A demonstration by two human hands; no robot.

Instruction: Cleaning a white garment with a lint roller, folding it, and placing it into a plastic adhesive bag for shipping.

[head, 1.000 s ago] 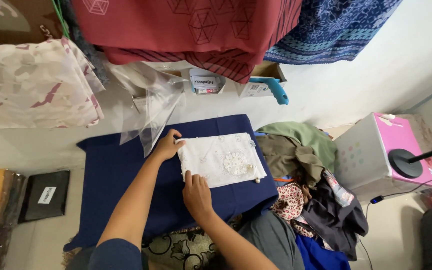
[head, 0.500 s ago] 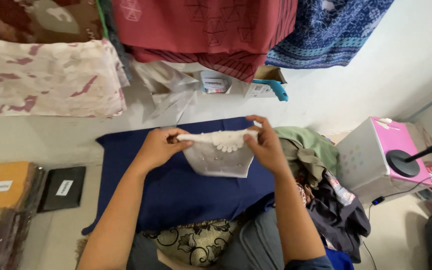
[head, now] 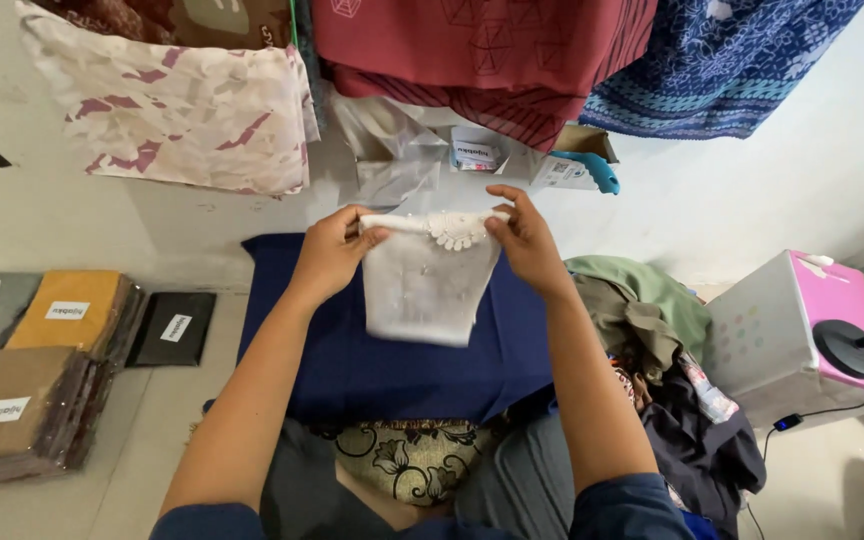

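Both the left hand point(head: 330, 250) and the right hand point(head: 524, 238) are pinching the folded white cloth's point(head: 422, 285) top corners at frame centre; keeping the edge level should prevent sagging.

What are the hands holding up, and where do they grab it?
A folded white cloth, held by its top edge: left hand at one corner, right hand at the other.

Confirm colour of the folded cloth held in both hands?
White, with a lacy round motif at its top edge: folded cloth, in the head view.
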